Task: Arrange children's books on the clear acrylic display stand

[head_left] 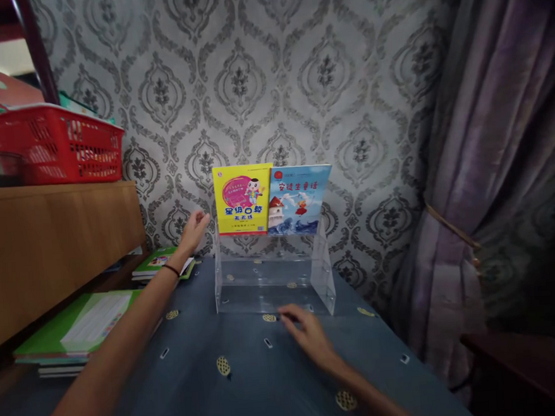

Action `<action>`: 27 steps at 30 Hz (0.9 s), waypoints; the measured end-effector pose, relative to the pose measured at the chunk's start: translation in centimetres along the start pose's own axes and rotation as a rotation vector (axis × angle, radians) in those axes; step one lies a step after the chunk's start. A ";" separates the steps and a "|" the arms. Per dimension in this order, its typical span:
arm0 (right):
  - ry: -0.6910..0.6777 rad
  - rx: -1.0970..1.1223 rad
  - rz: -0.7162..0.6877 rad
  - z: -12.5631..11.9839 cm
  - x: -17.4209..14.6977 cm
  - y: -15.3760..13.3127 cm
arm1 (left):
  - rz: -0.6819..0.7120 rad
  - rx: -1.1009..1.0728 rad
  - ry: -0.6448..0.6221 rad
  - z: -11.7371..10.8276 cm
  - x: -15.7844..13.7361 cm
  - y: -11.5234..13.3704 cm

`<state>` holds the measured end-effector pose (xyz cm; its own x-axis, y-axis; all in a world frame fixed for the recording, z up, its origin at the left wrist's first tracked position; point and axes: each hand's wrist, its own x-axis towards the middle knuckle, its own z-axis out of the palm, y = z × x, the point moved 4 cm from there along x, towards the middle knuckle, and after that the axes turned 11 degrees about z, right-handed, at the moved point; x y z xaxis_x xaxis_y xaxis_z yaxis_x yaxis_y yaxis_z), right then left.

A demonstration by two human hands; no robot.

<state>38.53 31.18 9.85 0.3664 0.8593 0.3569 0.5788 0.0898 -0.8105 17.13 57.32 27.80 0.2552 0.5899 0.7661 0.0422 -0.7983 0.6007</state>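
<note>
1. Standing side by side on the top tier of the clear stand: one yellow book and one blue book, covers facing us. We judge that they lean back a little so the tier carries their lower edges and the covers stay readable.
2. Clear stand, stepped, on the dark patterned surface, near the wallpapered wall. Lower tiers bare; its side panels probably keep it steady.
3. Our left hand: fingers loosely curled, nothing held, just beside the yellow book's left edge with a gap showing; perhaps placed there to be near that edge.
4. Our right hand: half open, fingers bent, no object visible in it, in front of the stand's base. We cannot tell whether it touches the surface.
5. Near stack of green-topped books and far stack, both lying flat at the left, presumably for stability.
6. Red basket, on the wooden cabinet, apart from the books.
</note>
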 end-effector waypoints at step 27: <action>0.529 -0.849 -0.467 -13.8 24.9 -19.8 | -0.167 -0.643 -0.231 7.2 9.1 -2.5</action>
<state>46.30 43.82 41.17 0.1297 0.4883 0.8630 0.9793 -0.1998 -0.0342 26.29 63.77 31.60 0.4968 0.6008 0.6263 -0.4626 -0.4273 0.7768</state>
